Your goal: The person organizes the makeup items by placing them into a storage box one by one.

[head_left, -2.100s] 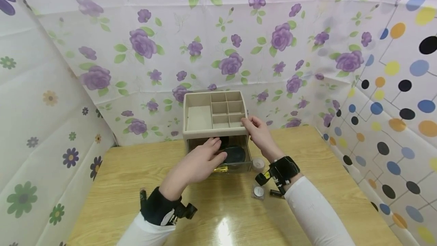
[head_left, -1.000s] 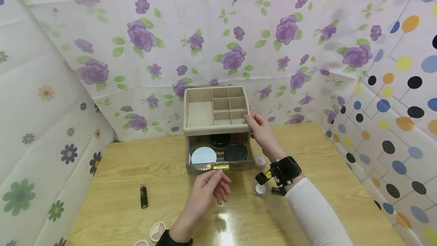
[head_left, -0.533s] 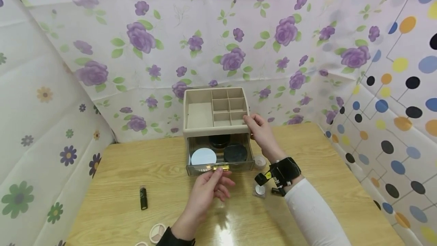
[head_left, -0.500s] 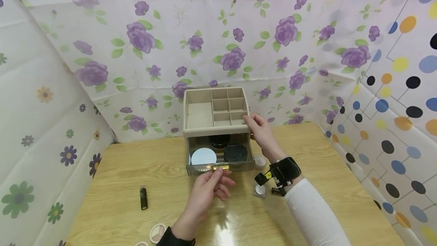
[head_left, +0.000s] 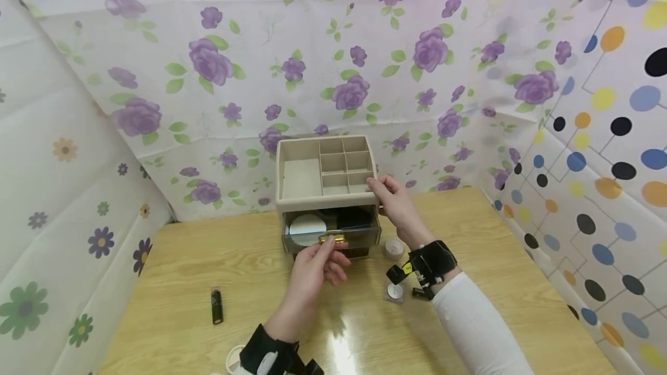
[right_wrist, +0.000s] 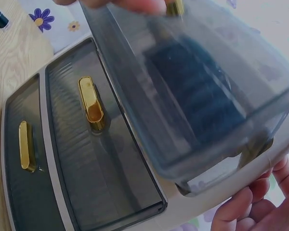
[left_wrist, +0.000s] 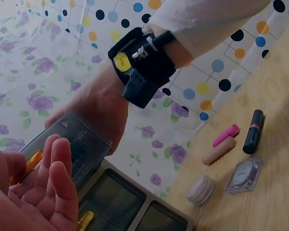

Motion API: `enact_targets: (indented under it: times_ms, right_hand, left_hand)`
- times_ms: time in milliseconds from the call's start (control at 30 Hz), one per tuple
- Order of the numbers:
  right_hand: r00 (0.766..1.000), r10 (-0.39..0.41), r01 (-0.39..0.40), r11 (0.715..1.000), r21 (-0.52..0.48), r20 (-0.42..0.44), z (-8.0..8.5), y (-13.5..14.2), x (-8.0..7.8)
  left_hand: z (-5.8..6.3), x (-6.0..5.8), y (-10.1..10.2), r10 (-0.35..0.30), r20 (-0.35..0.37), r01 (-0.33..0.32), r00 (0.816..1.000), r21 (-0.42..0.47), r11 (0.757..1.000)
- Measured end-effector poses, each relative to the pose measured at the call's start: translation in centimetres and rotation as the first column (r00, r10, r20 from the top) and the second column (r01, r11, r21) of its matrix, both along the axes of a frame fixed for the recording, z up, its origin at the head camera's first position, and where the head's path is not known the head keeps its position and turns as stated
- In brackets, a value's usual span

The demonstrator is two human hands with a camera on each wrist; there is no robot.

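A beige cosmetics organizer (head_left: 328, 199) stands at the back of the table, its top tray divided into compartments. Its smoky clear top drawer (head_left: 359, 240) is partly pulled out. Inside lie a white round case (head_left: 307, 224) and dark round items (head_left: 353, 217), partly covered by the frame. My left hand (head_left: 312, 274) pinches the drawer's gold handle (head_left: 337, 238), thumb on top. My right hand (head_left: 398, 207) grips the organizer's right side, thumb at the top rim and fingers (right_wrist: 233, 211) on the outer wall. In the right wrist view, two lower drawers (right_wrist: 120, 168) are shut.
Right of the organizer are a small round jar (head_left: 394, 247), a square clear pot (head_left: 394, 291) and a dark tube (head_left: 421, 293). Two pink tubes (left_wrist: 219, 150) lie nearby. A black lipstick tube (head_left: 216, 307) lies on the left. Patterned cloth walls (head_left: 229, 149) surround the table.
My left hand came out of the drawer and took its handle. The drawer has since slid partway back into the organizer. My right hand has kept its grip on the side.
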State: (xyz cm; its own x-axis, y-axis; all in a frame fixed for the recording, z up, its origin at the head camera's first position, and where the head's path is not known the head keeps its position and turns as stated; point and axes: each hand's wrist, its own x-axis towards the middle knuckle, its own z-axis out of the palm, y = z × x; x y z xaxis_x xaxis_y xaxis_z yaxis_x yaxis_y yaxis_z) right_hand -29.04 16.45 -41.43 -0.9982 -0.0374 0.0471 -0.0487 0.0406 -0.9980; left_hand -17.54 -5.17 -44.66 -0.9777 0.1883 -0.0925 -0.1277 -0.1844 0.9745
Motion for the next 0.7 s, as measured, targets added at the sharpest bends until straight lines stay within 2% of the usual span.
enact_targets:
  times_ms: [200, 400, 700]
  right_hand:
    - [1.0, 0.007, -0.007, 1.0, -0.002, -0.014, 0.0, 0.0, 0.1]
    - [1.0, -0.002, 0.002, 1.0, 0.009, -0.022, -0.1, -0.1, 0.1]
    - [1.0, -0.01, 0.01, 1.0, 0.017, -0.008, -0.1, 0.0, 0.1]
  left_hand:
    - [0.1, -2.0, -0.1, -0.023, 0.033, 0.021, 0.999, 0.05, 0.999]
    - [0.4, -3.6, -0.1, 0.001, 0.051, -0.005, 0.999, 0.076, 0.997]
    - [0.7, -4.7, 0.2, 0.022, 0.057, -0.026, 0.998, 0.082, 0.996]
